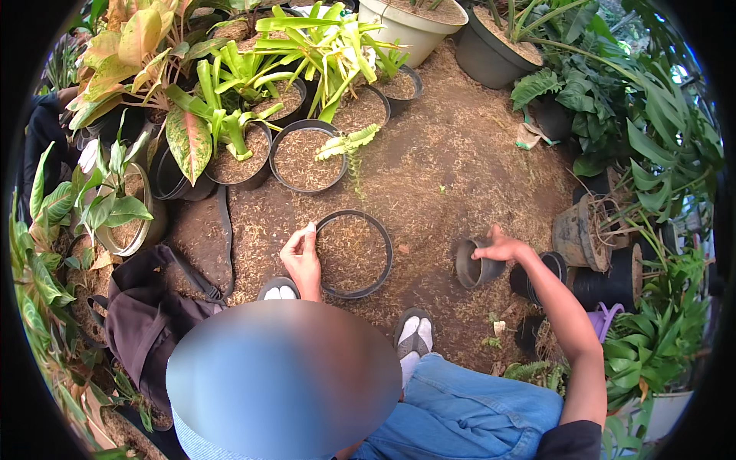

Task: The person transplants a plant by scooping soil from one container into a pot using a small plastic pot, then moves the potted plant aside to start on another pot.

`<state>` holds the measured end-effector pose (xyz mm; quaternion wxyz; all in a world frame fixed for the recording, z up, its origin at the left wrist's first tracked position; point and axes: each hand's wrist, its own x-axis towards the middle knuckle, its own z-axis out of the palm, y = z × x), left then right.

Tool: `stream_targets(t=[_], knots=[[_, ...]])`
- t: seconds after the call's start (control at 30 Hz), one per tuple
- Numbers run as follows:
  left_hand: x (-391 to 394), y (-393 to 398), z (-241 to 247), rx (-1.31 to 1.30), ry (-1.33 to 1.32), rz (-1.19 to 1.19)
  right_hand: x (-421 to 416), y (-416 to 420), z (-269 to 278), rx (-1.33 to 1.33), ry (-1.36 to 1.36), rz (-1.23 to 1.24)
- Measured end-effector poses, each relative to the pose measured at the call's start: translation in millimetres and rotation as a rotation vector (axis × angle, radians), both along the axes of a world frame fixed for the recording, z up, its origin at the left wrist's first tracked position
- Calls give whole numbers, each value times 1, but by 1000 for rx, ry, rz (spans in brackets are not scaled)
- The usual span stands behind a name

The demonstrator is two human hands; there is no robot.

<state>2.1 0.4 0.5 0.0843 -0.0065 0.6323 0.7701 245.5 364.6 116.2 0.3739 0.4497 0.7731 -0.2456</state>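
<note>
A round black plastic pot (388,233) filled with brown, husk-like growing medium (352,253) stands on the ground before me. My left hand (301,256) pinches its left rim between thumb and fingers. Over to the right, a small dark plastic pot (472,277) lies tilted with its mouth towards me. My right hand (499,247) is at this small pot's upper right rim, thumb over the opening and fingers behind; whether the grip is closed is hard to see.
Potted bromeliads (238,135) and a filled pot with a fern frond (307,160) stand at the upper left. A dark bag (144,322) with a strap lies left. Pots (581,230) and leafy plants line the right. A person in dark clothing (43,144) is at the far left.
</note>
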Motion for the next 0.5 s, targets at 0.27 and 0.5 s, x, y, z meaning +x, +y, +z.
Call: stream_targets(t=[0.27,0.5], knots=[[-1,0,-4,10,21,25,-4,-27,-34,179,-348,185],[-4,-5,-9,-17,-3,-10,-67,-78,-17,4,-105,8]])
